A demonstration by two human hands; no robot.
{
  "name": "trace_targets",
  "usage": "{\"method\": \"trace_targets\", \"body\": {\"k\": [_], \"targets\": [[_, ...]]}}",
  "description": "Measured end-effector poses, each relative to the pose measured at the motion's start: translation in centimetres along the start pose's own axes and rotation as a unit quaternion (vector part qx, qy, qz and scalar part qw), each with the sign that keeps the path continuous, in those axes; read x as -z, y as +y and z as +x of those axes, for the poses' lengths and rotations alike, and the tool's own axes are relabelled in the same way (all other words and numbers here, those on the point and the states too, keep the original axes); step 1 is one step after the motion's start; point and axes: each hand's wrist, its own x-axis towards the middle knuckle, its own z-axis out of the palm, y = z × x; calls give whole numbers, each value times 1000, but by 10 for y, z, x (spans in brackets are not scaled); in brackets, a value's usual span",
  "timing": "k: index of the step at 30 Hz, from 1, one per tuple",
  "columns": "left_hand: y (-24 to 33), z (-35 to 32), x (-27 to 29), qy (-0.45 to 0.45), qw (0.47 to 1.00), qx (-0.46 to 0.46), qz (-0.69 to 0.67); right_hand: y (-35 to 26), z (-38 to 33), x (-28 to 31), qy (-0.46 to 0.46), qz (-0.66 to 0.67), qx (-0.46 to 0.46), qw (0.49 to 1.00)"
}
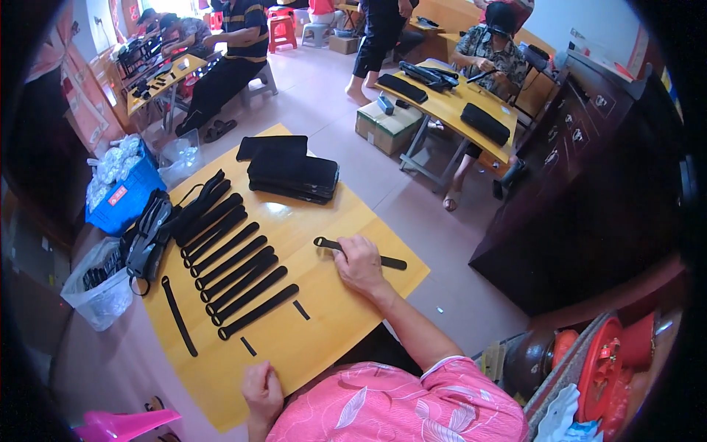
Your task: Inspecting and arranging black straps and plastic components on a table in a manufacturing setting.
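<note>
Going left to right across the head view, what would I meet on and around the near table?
Clear plastic bag, lone black strap, left hand, upper small black strip, right hand, dark cabinet.

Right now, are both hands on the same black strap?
No: the right hand lies on a black strap, while the left hand is apart.

I can read no text here; the red label (118, 195) on the blue crate (149, 179) is too small.
</note>
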Motion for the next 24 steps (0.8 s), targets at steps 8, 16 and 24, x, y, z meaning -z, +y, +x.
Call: {"method": "trace_targets", "body": {"k": [8,16,24], "targets": [[4,11,-11,-13,1000,-10,15,9,2,-2,-43,-12,-4,999],[10,11,-11,13,999,5,36,12,4,-8,-43,19,7,999],[8,8,-12,18,999,3,40,10,0,-6,-33,30,16,999]]}}
